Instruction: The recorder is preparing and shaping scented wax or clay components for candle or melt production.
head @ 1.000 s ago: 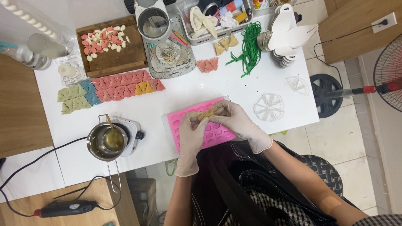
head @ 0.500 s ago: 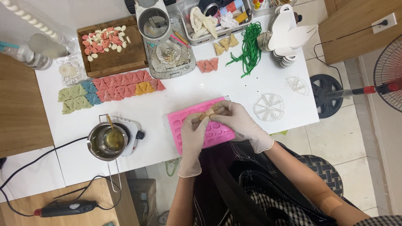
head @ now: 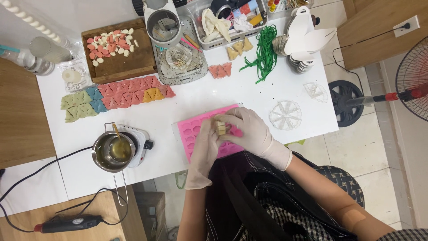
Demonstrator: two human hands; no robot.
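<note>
Fingertips of the gloved left hand [head: 206, 147] and right hand [head: 249, 134] pinch a small tan piece [head: 220, 128] over the pink mould [head: 196, 130], seemingly easing it free, which wants gentle prying.

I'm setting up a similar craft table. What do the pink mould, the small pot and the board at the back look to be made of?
Pink mould: probably silicone, matte and evenly coloured with rounded cavities. Pot: metal, likely stainless steel, going by its shiny grey wall and wire handle. Board: wood, brown with a dull finish. Both hands wear thin pale gloves, seemingly latex.
</note>
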